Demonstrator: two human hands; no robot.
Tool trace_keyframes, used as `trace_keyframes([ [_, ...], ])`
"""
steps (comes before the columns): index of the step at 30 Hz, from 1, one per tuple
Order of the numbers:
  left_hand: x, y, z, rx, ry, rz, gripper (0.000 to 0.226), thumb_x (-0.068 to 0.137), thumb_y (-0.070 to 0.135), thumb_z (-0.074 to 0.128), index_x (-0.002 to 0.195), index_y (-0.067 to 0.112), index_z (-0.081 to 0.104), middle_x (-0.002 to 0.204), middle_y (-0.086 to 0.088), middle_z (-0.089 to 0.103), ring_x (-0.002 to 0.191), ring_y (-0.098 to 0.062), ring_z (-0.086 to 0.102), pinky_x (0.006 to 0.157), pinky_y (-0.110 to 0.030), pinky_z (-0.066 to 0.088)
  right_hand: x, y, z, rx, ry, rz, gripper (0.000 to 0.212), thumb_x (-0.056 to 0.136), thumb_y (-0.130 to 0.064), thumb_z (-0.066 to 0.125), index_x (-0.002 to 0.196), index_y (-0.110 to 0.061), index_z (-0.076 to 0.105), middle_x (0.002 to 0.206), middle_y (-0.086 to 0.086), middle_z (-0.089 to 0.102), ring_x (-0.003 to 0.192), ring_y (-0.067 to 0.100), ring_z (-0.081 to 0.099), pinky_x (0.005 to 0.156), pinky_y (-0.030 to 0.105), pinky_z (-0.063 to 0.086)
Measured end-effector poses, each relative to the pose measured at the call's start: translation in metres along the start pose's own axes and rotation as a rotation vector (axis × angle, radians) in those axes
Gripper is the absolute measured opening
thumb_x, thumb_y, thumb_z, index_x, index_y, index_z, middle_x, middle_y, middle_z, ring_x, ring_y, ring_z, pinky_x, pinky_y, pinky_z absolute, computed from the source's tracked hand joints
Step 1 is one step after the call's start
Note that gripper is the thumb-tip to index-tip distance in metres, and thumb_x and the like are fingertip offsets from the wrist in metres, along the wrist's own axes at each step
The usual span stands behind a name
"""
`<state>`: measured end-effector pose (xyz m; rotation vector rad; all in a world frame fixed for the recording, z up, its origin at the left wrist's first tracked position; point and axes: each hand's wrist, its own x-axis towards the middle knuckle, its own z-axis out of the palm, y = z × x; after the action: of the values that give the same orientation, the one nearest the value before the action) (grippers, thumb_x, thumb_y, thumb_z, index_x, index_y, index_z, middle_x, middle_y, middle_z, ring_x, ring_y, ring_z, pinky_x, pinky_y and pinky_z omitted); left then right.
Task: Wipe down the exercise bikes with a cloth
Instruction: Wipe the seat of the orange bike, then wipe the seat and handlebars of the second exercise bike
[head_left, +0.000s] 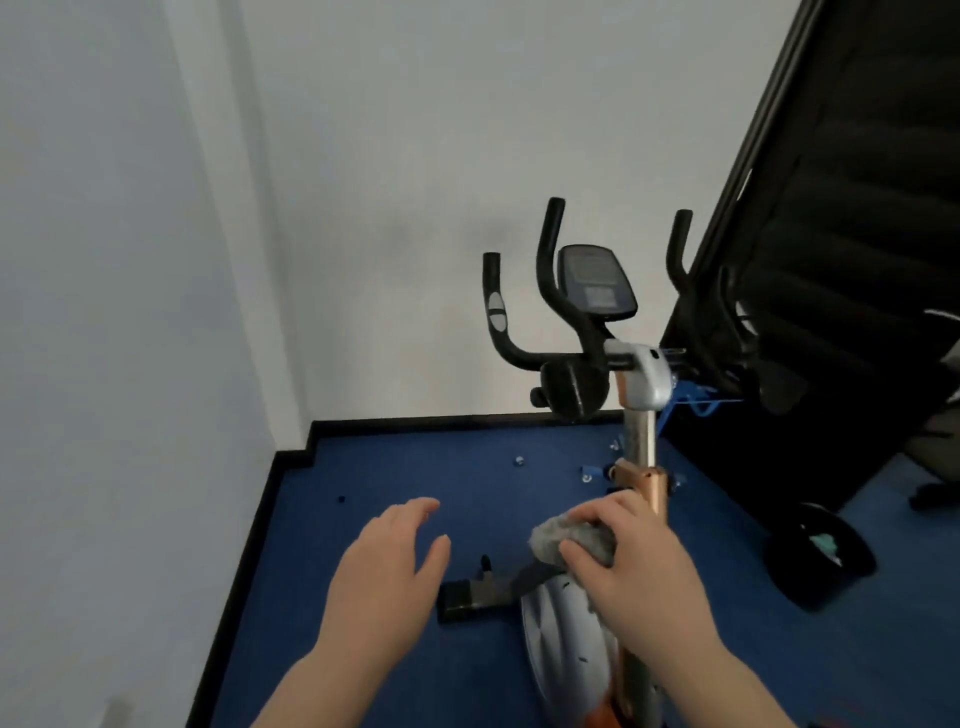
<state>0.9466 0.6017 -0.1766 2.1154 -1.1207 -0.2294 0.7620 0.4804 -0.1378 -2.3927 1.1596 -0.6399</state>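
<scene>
An exercise bike (640, 384) stands on blue carpet, with black handlebars, a dark console (595, 280) and a copper-coloured upright post (647, 488). My right hand (631, 561) grips a crumpled grey cloth (569, 538) and presses it against the lower post, just above the silver flywheel cover (563, 639). My left hand (395, 566) hovers to the left of the bike, palm down, fingers spread, holding nothing. The bike's black front foot (460, 597) shows beneath it.
White walls meet in a corner at the left with a black skirting (244, 545). A tall black panel (841, 260) leans at the right beside the handlebars. A black bin (821, 556) sits on the floor at the right. Small blue parts (589, 474) lie on the carpet behind the bike.
</scene>
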Motion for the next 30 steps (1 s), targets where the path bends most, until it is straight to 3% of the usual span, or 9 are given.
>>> trace_keyframes([
  [4,0.048,0.022,0.017,-0.069,-0.02,0.086,0.038,0.092,0.039,0.048,0.13,0.036,0.045,0.128,0.021,0.051,0.118,0.0,0.047,0.096,-0.025,0.042,0.043,0.015,-0.012,-0.025,0.063,0.044,0.016,0.081,-0.033,0.067,0.095,-0.037,0.06,0.098,-0.022,0.049,0.089,-0.001,0.052,0.066,0.014,0.042],
  [9,0.096,0.013,0.028,-0.077,-0.078,0.058,0.034,0.092,0.039,0.048,0.126,0.035,0.049,0.128,0.02,0.051,0.118,0.0,0.046,0.096,-0.026,0.042,0.078,0.026,-0.013,-0.017,0.121,0.083,0.016,0.082,-0.031,0.067,0.096,-0.036,0.061,0.099,-0.023,0.052,0.091,0.002,0.055,0.073,0.026,0.051],
  [16,0.198,0.039,0.042,-0.096,-0.15,0.272,0.026,0.092,0.038,0.047,0.117,0.035,0.055,0.122,0.023,0.049,0.108,0.001,0.047,0.087,-0.022,0.041,0.143,0.029,-0.006,0.135,0.384,0.183,0.023,0.092,-0.022,0.058,0.113,-0.032,0.059,0.104,-0.014,0.057,0.095,0.002,0.055,0.083,0.027,0.05],
  [19,0.236,0.044,0.049,-0.108,-0.164,0.347,0.027,0.092,0.038,0.048,0.117,0.033,0.056,0.121,0.021,0.051,0.105,-0.001,0.049,0.09,-0.024,0.04,0.186,0.023,0.004,0.161,0.41,0.2,0.025,0.093,-0.023,0.056,0.116,-0.032,0.058,0.109,-0.013,0.054,0.098,0.0,0.053,0.083,0.017,0.046],
  [21,0.255,0.042,0.057,-0.117,-0.187,0.381,0.028,0.092,0.038,0.048,0.118,0.032,0.057,0.12,0.02,0.053,0.105,-0.002,0.05,0.09,-0.023,0.039,0.211,0.017,0.019,0.169,0.362,0.203,0.022,0.093,-0.022,0.057,0.113,-0.031,0.059,0.109,-0.014,0.053,0.098,-0.006,0.052,0.08,0.009,0.042],
  [24,0.269,0.037,0.072,-0.163,-0.239,0.396,0.03,0.092,0.037,0.048,0.12,0.031,0.056,0.119,0.018,0.054,0.108,-0.002,0.051,0.09,-0.019,0.038,0.23,0.011,0.051,0.237,0.288,0.208,0.013,0.091,-0.021,0.06,0.099,-0.03,0.065,0.1,-0.019,0.06,0.096,-0.008,0.056,0.085,0.014,0.046],
  [26,0.272,0.036,0.082,-0.202,-0.281,0.386,0.031,0.093,0.038,0.046,0.121,0.029,0.055,0.119,0.017,0.055,0.108,-0.003,0.051,0.09,-0.021,0.039,0.229,0.014,0.064,0.293,0.33,0.228,0.013,0.089,-0.019,0.063,0.092,-0.031,0.066,0.095,-0.017,0.065,0.095,-0.004,0.06,0.085,0.017,0.049],
  [30,0.275,0.038,0.094,-0.3,-0.33,0.385,0.031,0.094,0.037,0.045,0.12,0.025,0.058,0.114,0.012,0.06,0.105,-0.005,0.055,0.091,-0.03,0.045,0.213,0.025,0.065,0.323,0.378,0.244,0.017,0.083,-0.012,0.07,0.084,-0.029,0.067,0.085,-0.015,0.067,0.086,-0.002,0.063,0.074,0.007,0.045],
])
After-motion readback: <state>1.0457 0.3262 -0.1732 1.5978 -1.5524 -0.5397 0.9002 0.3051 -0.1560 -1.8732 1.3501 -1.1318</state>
